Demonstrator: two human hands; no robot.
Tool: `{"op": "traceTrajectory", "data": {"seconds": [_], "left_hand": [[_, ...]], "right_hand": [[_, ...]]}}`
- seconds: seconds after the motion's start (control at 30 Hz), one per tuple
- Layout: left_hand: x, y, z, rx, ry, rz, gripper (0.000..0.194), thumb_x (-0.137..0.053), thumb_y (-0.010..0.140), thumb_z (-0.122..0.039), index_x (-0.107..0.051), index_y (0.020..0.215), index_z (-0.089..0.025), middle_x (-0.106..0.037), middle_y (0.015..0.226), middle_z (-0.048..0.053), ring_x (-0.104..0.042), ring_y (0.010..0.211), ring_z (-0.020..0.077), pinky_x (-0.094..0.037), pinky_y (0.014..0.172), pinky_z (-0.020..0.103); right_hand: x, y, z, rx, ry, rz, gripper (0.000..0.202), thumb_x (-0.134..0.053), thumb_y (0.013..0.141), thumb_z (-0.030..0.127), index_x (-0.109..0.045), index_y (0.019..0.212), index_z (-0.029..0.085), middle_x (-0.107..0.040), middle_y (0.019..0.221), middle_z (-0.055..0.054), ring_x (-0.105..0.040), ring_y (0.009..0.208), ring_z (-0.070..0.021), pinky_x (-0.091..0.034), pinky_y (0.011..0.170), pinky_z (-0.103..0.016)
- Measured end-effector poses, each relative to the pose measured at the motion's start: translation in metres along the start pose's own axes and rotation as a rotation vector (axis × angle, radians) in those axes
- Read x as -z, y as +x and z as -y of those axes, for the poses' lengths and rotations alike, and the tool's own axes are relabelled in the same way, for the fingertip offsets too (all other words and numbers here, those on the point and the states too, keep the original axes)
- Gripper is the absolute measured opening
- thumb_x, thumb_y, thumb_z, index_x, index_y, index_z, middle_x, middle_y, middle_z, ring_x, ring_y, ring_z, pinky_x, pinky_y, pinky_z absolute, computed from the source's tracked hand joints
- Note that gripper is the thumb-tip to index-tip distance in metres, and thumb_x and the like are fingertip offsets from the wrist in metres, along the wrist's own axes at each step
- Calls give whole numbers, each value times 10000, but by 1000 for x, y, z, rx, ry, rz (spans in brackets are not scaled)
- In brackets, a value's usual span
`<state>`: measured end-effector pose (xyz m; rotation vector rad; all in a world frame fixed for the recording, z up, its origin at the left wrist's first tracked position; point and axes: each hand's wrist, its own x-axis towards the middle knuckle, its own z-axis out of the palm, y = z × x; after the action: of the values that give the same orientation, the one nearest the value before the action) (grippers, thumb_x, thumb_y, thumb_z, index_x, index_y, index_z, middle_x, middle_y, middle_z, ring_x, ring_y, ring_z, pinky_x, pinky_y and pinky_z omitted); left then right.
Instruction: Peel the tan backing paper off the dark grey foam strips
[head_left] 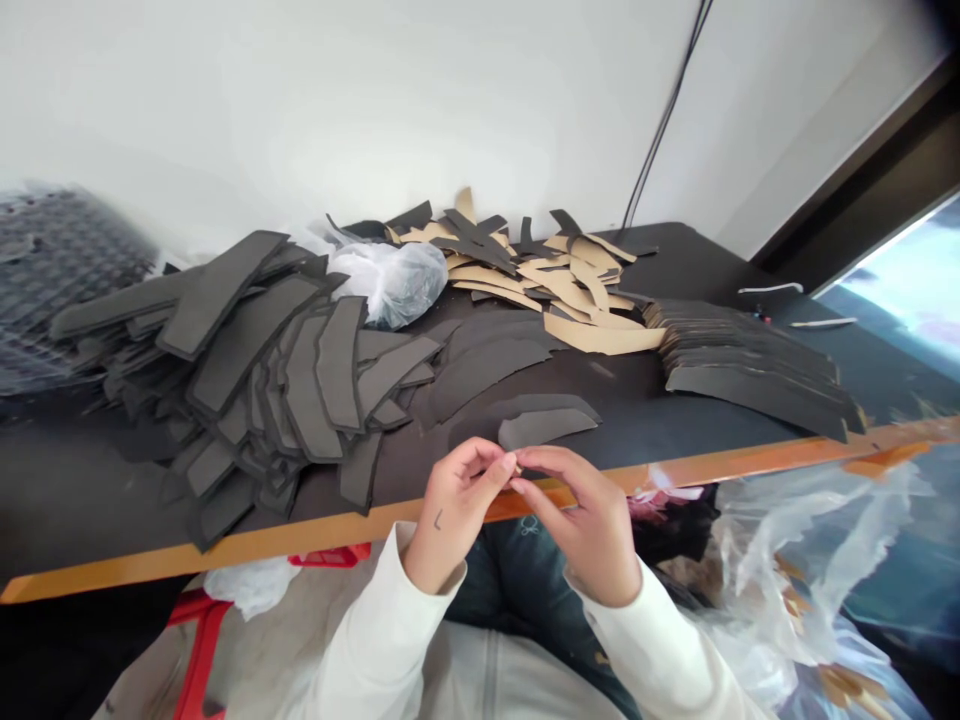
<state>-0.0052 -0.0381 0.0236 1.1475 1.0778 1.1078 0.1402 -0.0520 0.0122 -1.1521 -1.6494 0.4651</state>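
Observation:
My left hand [459, 512] and my right hand [592, 515] meet at the table's front edge, thumbs and forefingers pinched together. Between the fingertips shows a tiny tan bit [517, 469], too small and covered to name. Just beyond them a grey curved foam piece [547, 426] lies on the dark table, overlapping a black curved piece. Further back, several black curved pieces [491, 365] lie fanned out. To the left is a big loose heap of thick dark grey foam pieces [300, 370].
A neat row of black curved pieces [750, 365] stands at the right. Behind lie loose tan and black strips [577, 275] and a clear plastic bag [394, 280]. A grey woven basket [64, 270] stands far left. Plastic sheeting [795, 560] hangs below right, a red stool [196, 650] below left.

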Motion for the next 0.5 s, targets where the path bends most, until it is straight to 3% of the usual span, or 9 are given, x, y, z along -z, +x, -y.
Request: {"op": "traceTrajectory", "data": {"seconds": [0.3,0.5], "left_hand": [[-1,-6,3,-152,161,-23,218,-572,916,-359,-546,784,-188,-563,787,-5,-559,729,125,-469,688,227],[0,-6,10,-221,166,25,214,-530,944,-347,-525,796,-191,-543,828,5,-548,761,128,-465,707,230]], "right_hand": [[-8,-8,-5,-184,288,35,75,-657,878,259,-684,945,240,-709,1017,-58,-695,951,-190,-600,825,-319],[-7,-7,-7,-264,369,44,82,-686,852,300,-712,882,229,-693,997,-80,-692,935,-203,-619,770,-313]]}}
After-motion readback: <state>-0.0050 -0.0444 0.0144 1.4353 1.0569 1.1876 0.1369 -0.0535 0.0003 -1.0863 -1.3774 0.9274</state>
